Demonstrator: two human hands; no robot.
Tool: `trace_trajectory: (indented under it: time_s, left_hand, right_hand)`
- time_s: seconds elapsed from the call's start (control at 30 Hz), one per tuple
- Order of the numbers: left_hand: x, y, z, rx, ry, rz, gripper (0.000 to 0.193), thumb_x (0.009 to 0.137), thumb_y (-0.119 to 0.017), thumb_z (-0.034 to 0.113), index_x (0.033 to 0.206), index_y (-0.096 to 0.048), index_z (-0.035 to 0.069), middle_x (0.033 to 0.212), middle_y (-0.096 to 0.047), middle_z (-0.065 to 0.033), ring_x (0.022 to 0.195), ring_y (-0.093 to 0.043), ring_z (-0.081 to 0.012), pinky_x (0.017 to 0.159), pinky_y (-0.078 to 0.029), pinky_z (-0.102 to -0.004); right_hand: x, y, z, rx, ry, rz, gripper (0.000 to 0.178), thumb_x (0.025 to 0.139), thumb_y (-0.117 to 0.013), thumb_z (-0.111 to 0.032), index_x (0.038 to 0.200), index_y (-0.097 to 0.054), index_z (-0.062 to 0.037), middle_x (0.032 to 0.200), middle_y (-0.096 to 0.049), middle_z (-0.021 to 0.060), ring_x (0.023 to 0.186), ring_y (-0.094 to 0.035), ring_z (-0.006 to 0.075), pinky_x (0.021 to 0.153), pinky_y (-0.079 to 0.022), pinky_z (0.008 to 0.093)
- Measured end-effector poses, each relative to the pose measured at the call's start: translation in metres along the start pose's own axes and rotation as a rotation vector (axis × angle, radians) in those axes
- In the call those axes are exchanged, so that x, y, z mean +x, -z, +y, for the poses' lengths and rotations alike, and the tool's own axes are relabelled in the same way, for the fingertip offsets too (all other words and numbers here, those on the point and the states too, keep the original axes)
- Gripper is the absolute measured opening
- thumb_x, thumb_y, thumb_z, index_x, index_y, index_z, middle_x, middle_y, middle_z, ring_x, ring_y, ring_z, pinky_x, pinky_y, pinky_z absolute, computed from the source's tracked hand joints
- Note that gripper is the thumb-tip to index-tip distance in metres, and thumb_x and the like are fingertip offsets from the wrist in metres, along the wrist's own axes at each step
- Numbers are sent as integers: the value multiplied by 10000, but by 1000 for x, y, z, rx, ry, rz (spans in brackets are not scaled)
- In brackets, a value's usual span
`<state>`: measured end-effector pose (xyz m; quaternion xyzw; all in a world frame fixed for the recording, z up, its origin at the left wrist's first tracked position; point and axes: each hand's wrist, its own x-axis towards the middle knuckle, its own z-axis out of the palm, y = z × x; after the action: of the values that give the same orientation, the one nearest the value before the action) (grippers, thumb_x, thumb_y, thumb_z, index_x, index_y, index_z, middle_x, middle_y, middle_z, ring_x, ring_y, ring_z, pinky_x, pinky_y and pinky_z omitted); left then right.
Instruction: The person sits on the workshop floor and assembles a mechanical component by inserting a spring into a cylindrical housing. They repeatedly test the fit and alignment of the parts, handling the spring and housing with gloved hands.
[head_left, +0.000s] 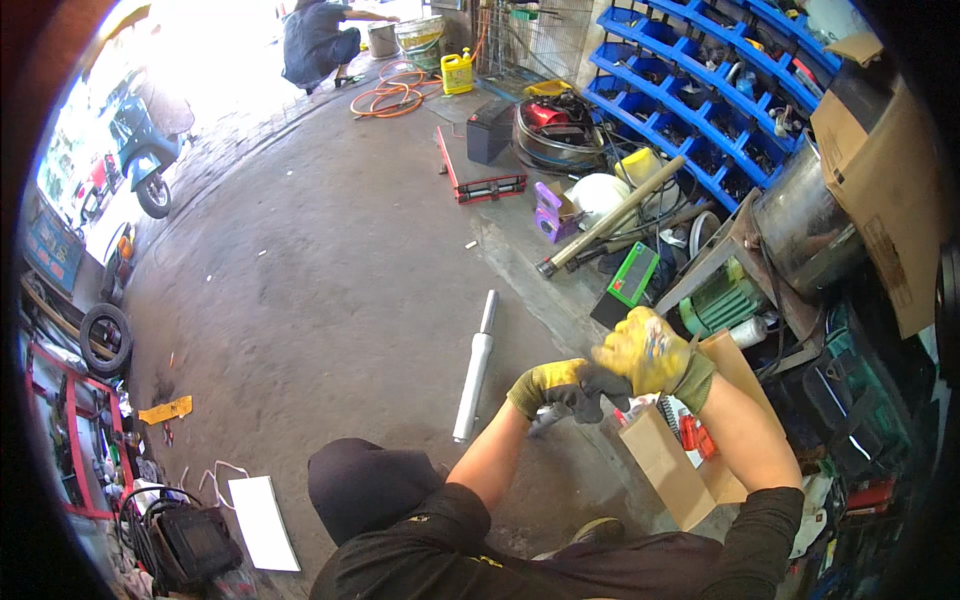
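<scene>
My left hand (570, 388), in a yellow and dark grey work glove, is closed in front of me, fingers curled; what it holds is hidden. Against it, my right hand (643, 350) in a matching glove is closed too and slightly blurred, its palm side turned away. Below the left hand, a grey metal part (546, 418) shows only in a small piece. On the floor to the left lies a silver fork tube (474, 375), a thick sleeve with a thinner rod at its far end. Under my right forearm stands an open cardboard box (660, 462) with red items (697, 436) inside.
A green and black battery (632, 275) and a long metal pipe (615, 215) lie beyond my hands. Blue parts bins (690, 90) rise at the back right. A white sheet (263, 522) lies left; a person (318, 45) crouches far off near an orange hose (395, 92).
</scene>
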<state>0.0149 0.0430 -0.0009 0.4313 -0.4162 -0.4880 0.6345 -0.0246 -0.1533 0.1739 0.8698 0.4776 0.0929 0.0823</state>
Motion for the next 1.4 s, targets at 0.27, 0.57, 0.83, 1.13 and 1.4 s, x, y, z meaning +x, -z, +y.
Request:
trace_trajectory:
  time_s: [0.27, 0.57, 0.83, 1.13, 1.4]
  left_hand:
    - [49, -40, -2, 388, 62, 975, 174, 901, -769, 157, 1048, -779, 64, 819, -720, 19, 741, -652, -109, 676, -536, -310]
    - [-1, -4, -5, -188, 45, 138, 544, 740, -767, 2, 1284, -759, 0, 1048, -767, -47, 984, -689, -171, 873, -588, -342]
    - [58, -36, -14, 543, 89, 1132, 195, 907, -786, 220, 1038, -776, 76, 847, -712, 50, 752, -617, -79, 681, -526, -304]
    - [-5, -5, 1, -96, -18, 92, 471, 766, -782, 94, 1228, -766, 5, 1139, -770, -93, 990, -689, -146, 828, -579, -323]
    - [56, -34, -15, 421, 102, 976, 283, 884, -798, 153, 1154, -781, 68, 927, -766, -13, 747, -627, -94, 673, -508, -274]
  right_hand:
    - [12, -35, 4, 14, -852, -155, 146, 936, -610, -229, 886, -671, -106, 822, -754, 162, 823, -766, 372, 739, -578, 505]
    - [-8, 0, -3, -42, 23, -5, 251, 801, -684, -291, 1014, -737, -170, 789, -638, -13, 798, -674, 213, 801, -486, 411]
    - [17, -40, 13, 13, -876, -162, 137, 904, -613, -190, 904, -727, -113, 759, -729, 124, 779, -745, 347, 699, -559, 487]
    - [-3, -10, -4, 92, 20, 30, 140, 836, -660, -223, 958, -688, -160, 803, -654, 70, 772, -669, 296, 771, -482, 449]
    - [25, -31, 17, 49, -818, -201, 164, 938, -618, -236, 865, -726, -137, 853, -777, 141, 837, -771, 360, 754, -587, 500]
